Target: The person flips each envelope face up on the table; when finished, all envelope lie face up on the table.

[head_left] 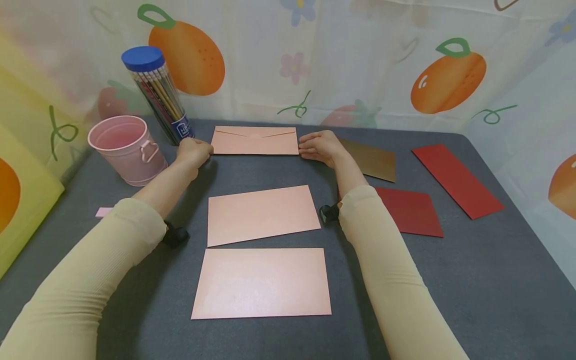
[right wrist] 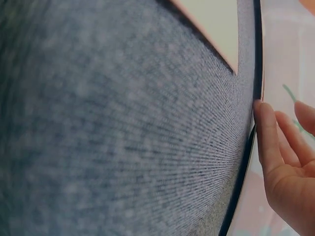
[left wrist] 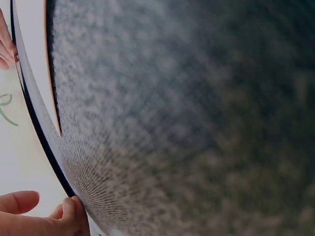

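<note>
At the back of the table a pink envelope (head_left: 254, 145) lies with its flap side up. My left hand (head_left: 194, 152) is at its left short edge, fingers bent and fingertips right at the edge. In the left wrist view that hand's thumb stands apart from the fingers. On the opposite short edge, my right hand (head_left: 323, 147) rests with fairly straight fingers against the corner. Nearer to me lie two more pink envelopes, a tilted middle one (head_left: 264, 215) and a front one (head_left: 263, 282), both plain side up.
To the right are a gold envelope (head_left: 371, 160), partly behind my right hand, and two red envelopes, one nearer (head_left: 414, 212), one farther right (head_left: 456, 180). A pink bucket (head_left: 128, 157) and a blue-lidded jar of pencils (head_left: 159, 95) stand left. A patterned curtain (head_left: 351, 60) hangs behind.
</note>
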`<state>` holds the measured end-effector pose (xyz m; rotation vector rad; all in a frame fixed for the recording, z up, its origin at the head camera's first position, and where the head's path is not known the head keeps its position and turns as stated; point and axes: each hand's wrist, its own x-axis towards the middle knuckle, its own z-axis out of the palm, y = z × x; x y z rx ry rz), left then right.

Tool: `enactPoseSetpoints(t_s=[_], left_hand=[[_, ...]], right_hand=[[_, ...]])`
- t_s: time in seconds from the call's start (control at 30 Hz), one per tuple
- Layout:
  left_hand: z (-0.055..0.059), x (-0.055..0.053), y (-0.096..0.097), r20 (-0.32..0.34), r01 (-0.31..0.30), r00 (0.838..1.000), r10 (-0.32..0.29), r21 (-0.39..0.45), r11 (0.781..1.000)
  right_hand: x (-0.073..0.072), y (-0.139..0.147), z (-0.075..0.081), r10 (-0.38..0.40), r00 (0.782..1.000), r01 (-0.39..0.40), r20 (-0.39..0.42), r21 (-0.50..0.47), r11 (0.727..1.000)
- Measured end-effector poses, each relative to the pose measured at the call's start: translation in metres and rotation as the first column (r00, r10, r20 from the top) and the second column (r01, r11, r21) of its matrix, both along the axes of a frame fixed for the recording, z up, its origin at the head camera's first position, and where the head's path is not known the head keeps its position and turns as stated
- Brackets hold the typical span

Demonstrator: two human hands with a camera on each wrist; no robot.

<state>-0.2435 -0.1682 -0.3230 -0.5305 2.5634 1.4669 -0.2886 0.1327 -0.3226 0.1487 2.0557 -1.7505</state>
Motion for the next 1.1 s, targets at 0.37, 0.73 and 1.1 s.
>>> enactPoseSetpoints(t_s=[0.37,0.73,1.1], left_hand=[[0.007,0.003,-0.001,0.067,0.140,0.988,-0.138,-0.036,0.989],[0.010,0.008,0.010,-0.030,0.231,0.969,-0.244,-0.225,0.947],[0.011,0.017,0.025,-0.091,0.467,0.866,-0.491,-0.201,0.861]], right_hand=[[0.000,0.001,0.000,0.014,1.000,-0.014,-0.001,0.009,1.000],[0.002,0.007,0.008,0.103,0.993,-0.102,-0.058,0.030,0.994],[0.013,0.018,0.017,0.314,0.943,-0.295,-0.110,0.159,0.942]])
